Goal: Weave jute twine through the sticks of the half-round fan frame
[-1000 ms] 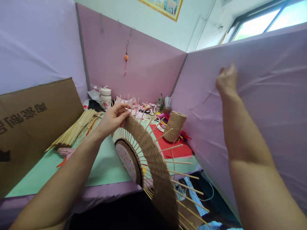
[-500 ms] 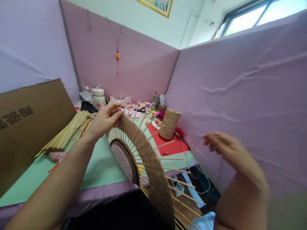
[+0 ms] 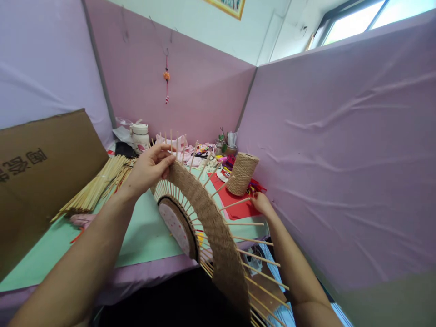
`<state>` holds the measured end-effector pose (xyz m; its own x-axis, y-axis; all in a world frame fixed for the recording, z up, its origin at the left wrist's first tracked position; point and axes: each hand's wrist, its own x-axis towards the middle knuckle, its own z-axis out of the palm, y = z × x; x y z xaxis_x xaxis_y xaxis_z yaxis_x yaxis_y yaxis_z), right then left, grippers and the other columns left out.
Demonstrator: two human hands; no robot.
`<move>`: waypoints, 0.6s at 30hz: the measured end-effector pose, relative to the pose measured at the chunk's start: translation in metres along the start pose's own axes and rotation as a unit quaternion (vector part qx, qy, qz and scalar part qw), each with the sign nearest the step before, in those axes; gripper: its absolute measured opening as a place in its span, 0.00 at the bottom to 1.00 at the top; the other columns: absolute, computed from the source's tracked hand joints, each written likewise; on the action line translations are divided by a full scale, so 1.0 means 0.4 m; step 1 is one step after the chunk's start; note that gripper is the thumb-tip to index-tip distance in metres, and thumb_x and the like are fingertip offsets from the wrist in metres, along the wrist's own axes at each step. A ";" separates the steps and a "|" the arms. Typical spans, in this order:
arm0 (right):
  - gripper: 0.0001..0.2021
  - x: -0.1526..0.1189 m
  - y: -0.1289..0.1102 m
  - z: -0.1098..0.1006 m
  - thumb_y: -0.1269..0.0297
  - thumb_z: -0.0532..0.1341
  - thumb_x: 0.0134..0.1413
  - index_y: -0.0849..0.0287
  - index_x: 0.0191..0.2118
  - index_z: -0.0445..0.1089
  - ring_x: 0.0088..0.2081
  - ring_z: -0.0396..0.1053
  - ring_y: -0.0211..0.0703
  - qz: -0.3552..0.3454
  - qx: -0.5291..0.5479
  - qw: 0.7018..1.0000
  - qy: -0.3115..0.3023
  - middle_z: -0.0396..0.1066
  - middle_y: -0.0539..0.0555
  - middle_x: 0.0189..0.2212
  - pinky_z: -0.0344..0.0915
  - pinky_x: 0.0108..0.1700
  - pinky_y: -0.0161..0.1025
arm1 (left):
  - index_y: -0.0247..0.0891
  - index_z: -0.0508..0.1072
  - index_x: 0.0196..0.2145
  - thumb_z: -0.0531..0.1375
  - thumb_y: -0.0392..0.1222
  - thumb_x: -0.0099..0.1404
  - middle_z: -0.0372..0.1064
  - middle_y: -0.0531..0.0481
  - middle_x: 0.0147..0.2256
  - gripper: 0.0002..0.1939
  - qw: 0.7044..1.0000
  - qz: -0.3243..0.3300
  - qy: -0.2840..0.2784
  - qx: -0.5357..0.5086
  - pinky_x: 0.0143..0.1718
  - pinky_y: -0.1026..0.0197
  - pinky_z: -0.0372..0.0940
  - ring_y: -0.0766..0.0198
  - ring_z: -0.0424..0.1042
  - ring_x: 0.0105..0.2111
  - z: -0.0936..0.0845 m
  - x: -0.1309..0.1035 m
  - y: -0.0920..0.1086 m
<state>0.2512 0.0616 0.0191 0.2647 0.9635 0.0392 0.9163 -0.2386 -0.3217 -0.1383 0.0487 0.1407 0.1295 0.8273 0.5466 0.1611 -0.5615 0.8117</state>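
A round woven piece [image 3: 218, 227] has a wide brown twine band, thin wooden sticks fanning out past its edge, and a dotted pink centre. It stands tilted in front of me, its lower part cut off by the frame. My left hand [image 3: 155, 165] grips its upper rim at the band, thumb in front and fingers behind among the sticks. My right hand [image 3: 260, 202] is at the stick tips on the right, fingertips pinched on what appears to be a strand of twine, barely visible. Just behind it stands a cone of brown twine [image 3: 242, 175].
Bundled sticks [image 3: 93, 188] lie on the green tabletop [image 3: 146, 236] beside a cardboard panel [image 3: 51, 168]. A white lidded jar [image 3: 139, 136], pink cloth and coloured cords crowd the back. Red sheet [image 3: 231, 206] lies under the cone. A purple-covered partition [image 3: 340, 159] borders the right.
My right hand has swung in from the far right, leftwards to the stick tips near the twine cone. My left hand keeps its hold, and the woven piece has hardly moved.
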 end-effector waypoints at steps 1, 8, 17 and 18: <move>0.10 -0.008 -0.009 -0.011 0.65 0.56 0.56 0.64 0.36 0.73 0.33 0.72 0.45 -0.017 0.008 1.000 -0.006 0.75 0.61 0.32 0.60 0.33 0.35 | 0.40 0.67 0.38 0.59 0.44 0.60 0.59 0.59 0.19 0.10 1.000 -0.001 0.001 0.001 0.16 0.67 0.54 0.70 0.59 0.14 0.000 0.000 -0.001; 0.13 0.014 -0.146 -0.200 0.59 0.58 0.55 0.62 0.28 0.74 0.21 0.58 0.34 -0.194 0.161 0.966 -0.066 0.66 0.47 0.18 0.53 0.25 0.32 | 0.40 0.68 0.38 0.60 0.44 0.59 0.58 0.59 0.19 0.10 1.000 0.000 0.004 -0.009 0.15 0.68 0.54 0.71 0.59 0.14 0.003 0.005 -0.009; 0.14 0.259 -0.342 -0.346 0.61 0.58 0.63 0.64 0.49 0.67 0.37 0.70 0.37 -0.140 0.461 0.874 0.057 0.70 0.56 0.42 0.70 0.38 0.40 | 0.38 0.68 0.38 0.60 0.44 0.59 0.59 0.59 0.18 0.11 1.000 -0.003 -0.003 -0.024 0.16 0.68 0.53 0.71 0.58 0.14 -0.001 -0.001 0.003; 0.15 0.269 -0.334 -0.358 0.60 0.57 0.63 0.63 0.51 0.66 0.41 0.70 0.40 -0.144 0.473 0.866 0.079 0.69 0.57 0.45 0.71 0.42 0.44 | 0.38 0.67 0.38 0.60 0.44 0.59 0.58 0.60 0.18 0.11 1.000 -0.004 -0.004 -0.024 0.16 0.68 0.53 0.71 0.58 0.14 -0.001 -0.002 0.005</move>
<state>0.2001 0.1797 0.2020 0.1728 0.9199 0.3521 0.3154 0.2869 -0.9045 -0.1384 0.0468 0.1420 0.1363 0.8316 0.5384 0.1153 -0.5531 0.8251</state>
